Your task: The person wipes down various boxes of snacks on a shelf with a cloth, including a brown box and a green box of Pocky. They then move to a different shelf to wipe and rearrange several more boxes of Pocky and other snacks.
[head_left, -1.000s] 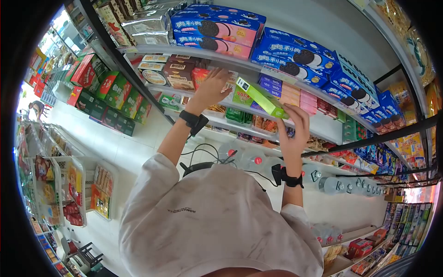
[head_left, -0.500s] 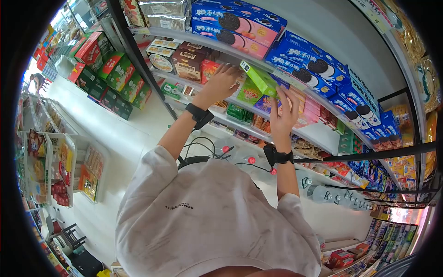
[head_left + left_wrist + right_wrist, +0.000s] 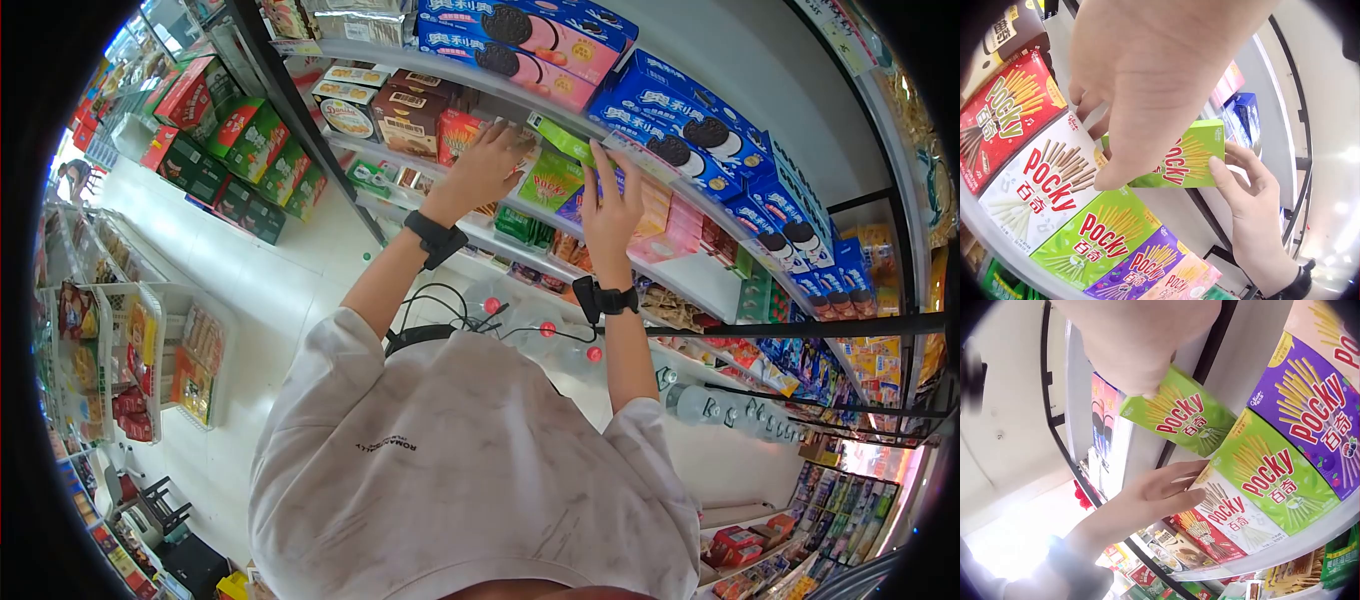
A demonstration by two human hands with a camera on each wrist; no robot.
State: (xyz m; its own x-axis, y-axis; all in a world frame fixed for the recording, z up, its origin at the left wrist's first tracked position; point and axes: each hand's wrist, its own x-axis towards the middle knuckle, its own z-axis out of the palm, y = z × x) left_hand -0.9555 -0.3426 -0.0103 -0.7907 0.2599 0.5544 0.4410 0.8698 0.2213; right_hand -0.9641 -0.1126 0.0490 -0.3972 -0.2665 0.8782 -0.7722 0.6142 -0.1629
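Note:
My right hand (image 3: 612, 205) pinches one end of a green Pocky box (image 3: 1175, 412), thumb on one side and fingers on the other. That box lies on its side, above and behind the front row on the shelf. My left hand (image 3: 480, 170) reaches over the top edge of a white Pocky box (image 3: 1041, 181), its thumb by the box's upper corner and its fingers extended behind. In the left wrist view it covers the held box's far end. Another green Pocky box (image 3: 1094, 240) stands in the row, between the white box and a purple Pocky box (image 3: 1147, 265).
A red Pocky box (image 3: 1010, 112) and brown biscuit boxes (image 3: 410, 115) stand left of the white one. Just above, the upper shelf carries blue Oreo cartons (image 3: 680, 115). A black shelf post (image 3: 290, 110) rises at the left. Water bottles (image 3: 700, 405) stand below.
My right hand has carried the green Pocky box from in front of the shelf back and in beneath the upper shelf. My left hand stays over the row, slightly further right.

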